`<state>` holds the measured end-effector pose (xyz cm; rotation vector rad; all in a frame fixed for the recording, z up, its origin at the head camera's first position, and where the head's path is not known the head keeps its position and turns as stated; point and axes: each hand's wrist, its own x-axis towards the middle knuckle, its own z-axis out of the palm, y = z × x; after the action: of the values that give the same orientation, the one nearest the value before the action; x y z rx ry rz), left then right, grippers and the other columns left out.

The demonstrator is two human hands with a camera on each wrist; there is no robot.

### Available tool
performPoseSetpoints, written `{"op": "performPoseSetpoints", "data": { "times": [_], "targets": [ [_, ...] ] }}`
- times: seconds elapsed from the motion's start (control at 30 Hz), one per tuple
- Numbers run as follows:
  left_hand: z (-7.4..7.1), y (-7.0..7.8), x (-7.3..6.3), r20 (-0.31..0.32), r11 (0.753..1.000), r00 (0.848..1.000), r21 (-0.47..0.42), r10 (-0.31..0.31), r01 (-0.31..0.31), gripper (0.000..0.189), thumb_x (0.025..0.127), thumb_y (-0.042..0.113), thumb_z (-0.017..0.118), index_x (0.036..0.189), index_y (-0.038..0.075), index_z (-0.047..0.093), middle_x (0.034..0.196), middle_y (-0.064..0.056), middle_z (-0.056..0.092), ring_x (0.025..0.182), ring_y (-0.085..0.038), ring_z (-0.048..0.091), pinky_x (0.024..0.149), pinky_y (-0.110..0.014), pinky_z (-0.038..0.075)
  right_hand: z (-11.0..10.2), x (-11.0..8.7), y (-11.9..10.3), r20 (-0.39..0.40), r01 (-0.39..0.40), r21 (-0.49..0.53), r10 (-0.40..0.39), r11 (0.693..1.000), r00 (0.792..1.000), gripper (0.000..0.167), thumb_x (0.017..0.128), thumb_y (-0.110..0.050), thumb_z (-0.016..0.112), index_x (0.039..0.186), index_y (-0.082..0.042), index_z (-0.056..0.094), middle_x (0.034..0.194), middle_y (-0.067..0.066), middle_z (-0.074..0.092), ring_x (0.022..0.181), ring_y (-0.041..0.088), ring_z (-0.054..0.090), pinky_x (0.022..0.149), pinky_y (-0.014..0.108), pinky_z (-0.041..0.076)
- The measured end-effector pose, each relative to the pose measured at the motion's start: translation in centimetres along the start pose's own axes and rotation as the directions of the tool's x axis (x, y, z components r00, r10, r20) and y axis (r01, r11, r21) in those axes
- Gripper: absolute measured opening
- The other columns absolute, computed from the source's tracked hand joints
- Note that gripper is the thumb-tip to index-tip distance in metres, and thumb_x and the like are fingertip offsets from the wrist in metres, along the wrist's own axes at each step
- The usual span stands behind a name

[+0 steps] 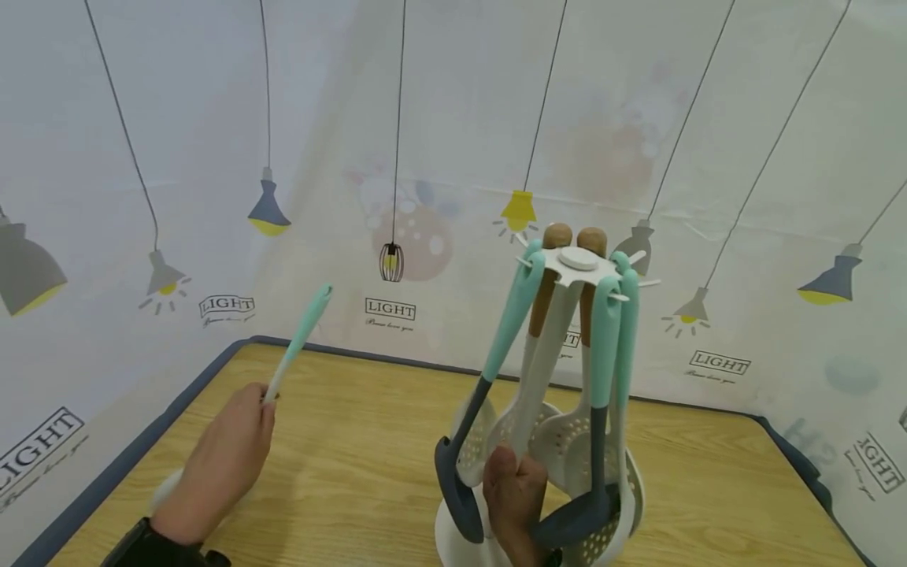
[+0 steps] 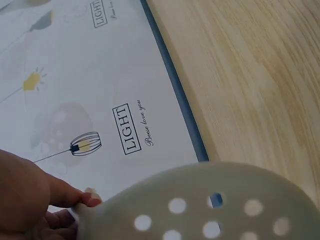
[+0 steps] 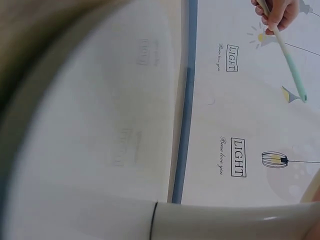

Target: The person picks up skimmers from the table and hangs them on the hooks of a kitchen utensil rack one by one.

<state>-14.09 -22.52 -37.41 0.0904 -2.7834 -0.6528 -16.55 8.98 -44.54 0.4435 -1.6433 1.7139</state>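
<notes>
My left hand (image 1: 230,453) grips a skimmer (image 1: 305,331) low on its pale shaft, the mint-green handle pointing up. Its off-white head with round holes (image 2: 240,185) fills the bottom of the left wrist view; in the head view my forearm hides most of it. My right hand (image 1: 513,492) is wrapped round the white post of a rotating utensil rack (image 1: 549,354). From the rack's top hang dark ladles (image 1: 460,488) with mint handles and white perforated tools with brown or mint handles. The right wrist view shows the rack's white base (image 3: 90,150) up close.
The rack stands on a wood-grain table (image 1: 368,441) with a dark blue border (image 1: 397,358). Behind it rises a pale backdrop (image 1: 319,118) printed with lamps. Short white hooks (image 1: 648,283) stick out round the rack's top.
</notes>
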Motion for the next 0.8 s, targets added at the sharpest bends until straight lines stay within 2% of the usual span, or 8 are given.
{"op": "performPoseSetpoints", "data": {
  "times": [0.13,0.33,0.43,0.6,0.8],
  "targets": [
    [-0.2,0.7,-0.2,0.022,0.997,1.000,-0.071,-0.019,0.021,0.026,0.108,0.014,0.045,0.121,-0.008,0.050,0.078,-0.009,0.048,0.062,-0.018,0.043,0.050,-0.028,0.035,-0.2,0.2,0.1,0.000,0.042,-0.061,-0.042,0.997,0.999,0.059,0.107,-0.010,0.049,0.050,0.002,0.041,0.040,0.017,0.036,0.037,-0.002,0.033,0.034,0.013,0.027],
    [-0.2,1.5,-0.9,-0.004,0.993,1.000,-0.119,0.002,-0.002,0.023,0.108,0.017,0.049,0.114,-0.004,0.056,0.070,-0.005,0.045,0.056,-0.015,0.039,0.046,-0.026,0.033,-0.2,0.3,0.4,-0.031,0.064,-0.109,-0.068,0.992,0.997,0.056,0.106,-0.010,0.050,0.051,0.001,0.042,0.041,0.016,0.037,0.040,-0.005,0.033,0.035,0.013,0.028],
    [-0.1,1.7,-1.0,-0.025,0.990,1.000,-0.140,0.016,-0.019,0.026,0.108,0.019,0.048,0.117,-0.004,0.058,0.070,-0.004,0.046,0.055,-0.014,0.038,0.046,-0.026,0.033,-0.1,0.3,0.6,-0.069,0.068,-0.093,-0.075,0.993,0.995,0.054,0.103,-0.002,0.051,0.050,0.001,0.041,0.041,0.016,0.036,0.038,-0.003,0.033,0.034,0.015,0.028],
    [-0.2,2.7,-1.5,-0.090,0.985,0.994,-0.156,0.055,-0.069,0.031,0.109,0.019,0.045,0.122,-0.004,0.060,0.071,-0.003,0.047,0.058,-0.012,0.038,0.049,-0.024,0.034,0.0,0.3,0.5,-0.082,0.048,-0.018,-0.049,0.999,0.995,0.050,0.100,0.009,0.047,0.051,0.002,0.038,0.041,0.017,0.032,0.035,0.001,0.031,0.032,0.016,0.027],
    [-0.4,4.5,-2.2,-0.166,0.969,0.978,-0.193,0.124,-0.156,0.031,0.110,0.021,0.045,0.123,-0.001,0.063,0.075,-0.001,0.052,0.056,-0.006,0.035,0.047,-0.023,0.035,0.1,0.4,0.5,-0.095,0.054,-0.016,-0.056,0.998,0.994,0.049,0.098,0.009,0.050,0.052,0.000,0.039,0.040,0.015,0.033,0.035,0.002,0.031,0.032,0.017,0.026]
  ]
}}
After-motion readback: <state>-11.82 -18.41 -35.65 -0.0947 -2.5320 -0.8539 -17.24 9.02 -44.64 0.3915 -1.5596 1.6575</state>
